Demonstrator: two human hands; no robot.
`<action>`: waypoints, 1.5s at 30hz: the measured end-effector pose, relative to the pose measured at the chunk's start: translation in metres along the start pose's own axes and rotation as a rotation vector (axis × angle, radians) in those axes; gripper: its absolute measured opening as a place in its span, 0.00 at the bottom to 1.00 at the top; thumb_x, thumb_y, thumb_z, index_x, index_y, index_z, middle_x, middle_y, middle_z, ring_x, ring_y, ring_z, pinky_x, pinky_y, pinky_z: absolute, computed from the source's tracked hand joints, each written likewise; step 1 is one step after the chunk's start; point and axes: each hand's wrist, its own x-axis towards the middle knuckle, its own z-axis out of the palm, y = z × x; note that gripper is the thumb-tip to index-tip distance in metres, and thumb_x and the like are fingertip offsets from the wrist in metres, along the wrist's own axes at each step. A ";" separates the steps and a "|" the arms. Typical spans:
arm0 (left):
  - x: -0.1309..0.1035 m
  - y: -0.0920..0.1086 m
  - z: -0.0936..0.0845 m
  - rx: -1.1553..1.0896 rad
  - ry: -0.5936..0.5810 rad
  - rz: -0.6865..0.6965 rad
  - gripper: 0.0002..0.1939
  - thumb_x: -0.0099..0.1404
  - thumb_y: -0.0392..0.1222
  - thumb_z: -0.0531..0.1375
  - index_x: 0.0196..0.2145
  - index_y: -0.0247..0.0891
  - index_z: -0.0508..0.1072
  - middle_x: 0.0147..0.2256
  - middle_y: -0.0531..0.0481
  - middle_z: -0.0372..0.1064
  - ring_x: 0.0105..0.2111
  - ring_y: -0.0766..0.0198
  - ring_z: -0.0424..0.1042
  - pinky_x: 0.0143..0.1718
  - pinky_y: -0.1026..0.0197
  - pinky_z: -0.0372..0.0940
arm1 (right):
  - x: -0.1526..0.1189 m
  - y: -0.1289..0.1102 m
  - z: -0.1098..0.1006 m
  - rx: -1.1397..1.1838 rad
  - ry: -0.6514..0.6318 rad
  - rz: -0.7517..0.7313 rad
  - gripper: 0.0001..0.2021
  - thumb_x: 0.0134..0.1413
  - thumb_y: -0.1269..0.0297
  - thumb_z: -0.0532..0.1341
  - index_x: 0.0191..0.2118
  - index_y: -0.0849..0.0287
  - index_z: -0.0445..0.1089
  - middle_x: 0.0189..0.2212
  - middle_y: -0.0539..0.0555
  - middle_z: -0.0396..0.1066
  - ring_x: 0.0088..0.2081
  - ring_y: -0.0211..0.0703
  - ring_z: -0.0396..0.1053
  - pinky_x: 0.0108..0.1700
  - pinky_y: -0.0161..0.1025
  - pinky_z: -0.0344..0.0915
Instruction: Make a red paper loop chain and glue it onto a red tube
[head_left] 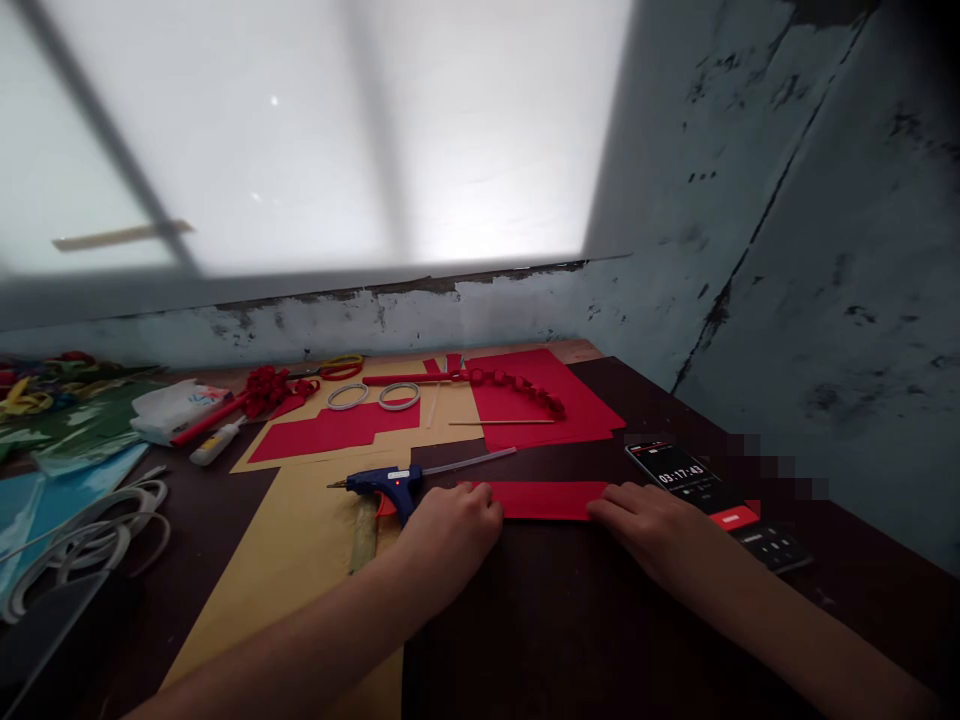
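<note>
A folded-looking red paper strip (551,500) lies flat across the dark table, between my two hands. My left hand (457,525) is closed on its left end, fingers curled. At the strip's right end, the fingers of my right hand (637,515) are pressed together on the paper. Just beyond my left hand a blue glue gun (386,480) with a small red light rests on its side, a clear glue stick (472,461) reaching out behind it to the right.
Farther back lie red sheets (585,395), a red paper chain (517,383), a thin wooden stick (501,422), two tape rolls (399,396) and yellow scissors (342,366). A phone (679,475) lies at right; white cable (112,530) coils at left.
</note>
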 end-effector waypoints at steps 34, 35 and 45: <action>0.005 0.020 0.013 -0.047 0.107 0.028 0.17 0.64 0.31 0.53 0.49 0.40 0.72 0.42 0.44 0.69 0.41 0.55 0.69 0.34 0.58 0.69 | 0.019 -0.032 -0.014 0.137 -0.123 0.103 0.21 0.58 0.77 0.53 0.53 0.54 0.73 0.44 0.57 0.69 0.44 0.48 0.66 0.46 0.43 0.68; 0.003 0.021 0.015 -0.042 0.105 -0.004 0.17 0.64 0.31 0.53 0.49 0.39 0.72 0.43 0.43 0.69 0.41 0.54 0.70 0.33 0.58 0.69 | 0.016 -0.032 -0.014 0.122 -0.124 0.129 0.21 0.57 0.78 0.53 0.52 0.55 0.74 0.43 0.57 0.70 0.45 0.48 0.67 0.46 0.43 0.68; -0.010 0.027 0.018 0.083 -0.030 -0.248 0.18 0.62 0.25 0.50 0.46 0.27 0.74 0.43 0.36 0.70 0.42 0.51 0.71 0.37 0.55 0.69 | -0.013 -0.019 -0.011 -0.056 -0.075 0.292 0.17 0.55 0.80 0.55 0.45 0.62 0.76 0.41 0.58 0.71 0.43 0.48 0.68 0.47 0.44 0.67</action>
